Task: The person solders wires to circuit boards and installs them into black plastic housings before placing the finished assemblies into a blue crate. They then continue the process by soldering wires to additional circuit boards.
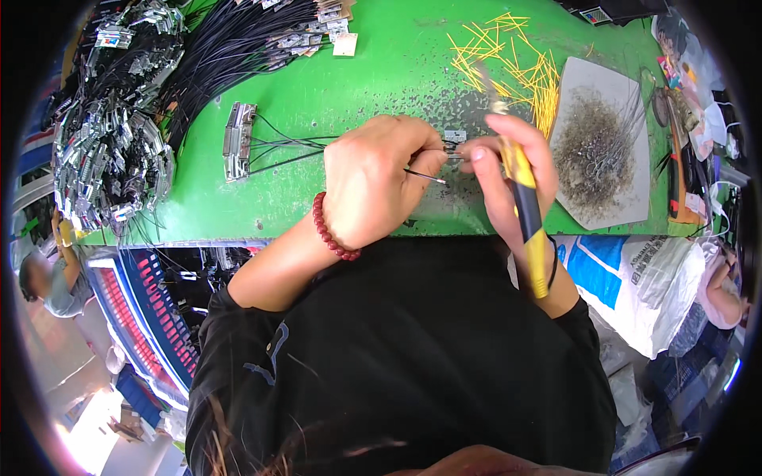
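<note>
Here the left hand (pixel 373 178), wearing a red bead bracelet (pixel 329 230) at the wrist, lay knuckles-up above the near edge of the green table (pixel 381 63), its fingers pinched on a thin black wire (pixel 425 176) whose bare end pointed right. The right hand (pixel 508 170) met it fingertip to fingertip, thumb and forefinger closed on the wire's small metal end piece (pixel 454 151), while the remaining fingers clamped a yellow-handled knife (pixel 525 206) against the palm, blade up and away from the body. Work appeared to be midway: just beyond the left hand, several black wires ran to a metal bracket (pixel 238 141) lying flat on the table. Near the right hand, a grey tray (pixel 603 147) held a heap of dark trimmings, suggesting many ends already handled. Farther off lay cut yellow sleeves (pixel 516 59), and at the far left a large pile of wired brackets (pixel 111 135), finished or waiting cannot be told.
</note>
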A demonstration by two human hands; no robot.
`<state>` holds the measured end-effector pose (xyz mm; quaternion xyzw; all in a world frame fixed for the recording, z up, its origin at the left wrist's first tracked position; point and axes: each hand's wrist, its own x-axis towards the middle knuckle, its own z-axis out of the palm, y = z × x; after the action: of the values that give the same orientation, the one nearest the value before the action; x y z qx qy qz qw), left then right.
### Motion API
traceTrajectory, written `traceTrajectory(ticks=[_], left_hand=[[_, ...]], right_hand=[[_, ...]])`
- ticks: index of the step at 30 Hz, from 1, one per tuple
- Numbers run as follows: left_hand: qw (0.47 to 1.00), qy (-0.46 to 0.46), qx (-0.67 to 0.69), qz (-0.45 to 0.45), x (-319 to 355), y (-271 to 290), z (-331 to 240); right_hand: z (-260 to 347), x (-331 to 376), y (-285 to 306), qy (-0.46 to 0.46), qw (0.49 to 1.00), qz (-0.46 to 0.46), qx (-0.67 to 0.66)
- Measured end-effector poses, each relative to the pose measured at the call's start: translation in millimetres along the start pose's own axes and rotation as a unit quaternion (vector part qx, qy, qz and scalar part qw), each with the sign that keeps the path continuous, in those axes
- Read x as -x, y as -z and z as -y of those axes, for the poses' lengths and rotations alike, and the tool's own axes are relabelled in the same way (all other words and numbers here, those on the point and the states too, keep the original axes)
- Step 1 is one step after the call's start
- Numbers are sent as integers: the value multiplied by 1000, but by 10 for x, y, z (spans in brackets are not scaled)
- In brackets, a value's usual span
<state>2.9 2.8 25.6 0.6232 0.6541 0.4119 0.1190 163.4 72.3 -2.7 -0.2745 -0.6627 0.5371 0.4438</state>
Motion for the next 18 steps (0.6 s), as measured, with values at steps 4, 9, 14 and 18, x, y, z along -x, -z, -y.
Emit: traceTrajectory(ticks=[4, 9, 14, 18], left_hand=[[1000, 3, -1, 9, 11, 22, 0], [999, 1, 22, 24, 45, 2, 27], [999, -19, 35, 22, 58, -30, 79], [999, -9, 43, 27, 81, -37, 90]], right_hand=[[-42, 54, 62, 113, 992, -1, 53], [-32, 50, 36, 66, 998, 3, 12], [-45, -24, -3, 65, 997, 32, 3], [-112, -70, 90, 55, 996, 74, -7]])
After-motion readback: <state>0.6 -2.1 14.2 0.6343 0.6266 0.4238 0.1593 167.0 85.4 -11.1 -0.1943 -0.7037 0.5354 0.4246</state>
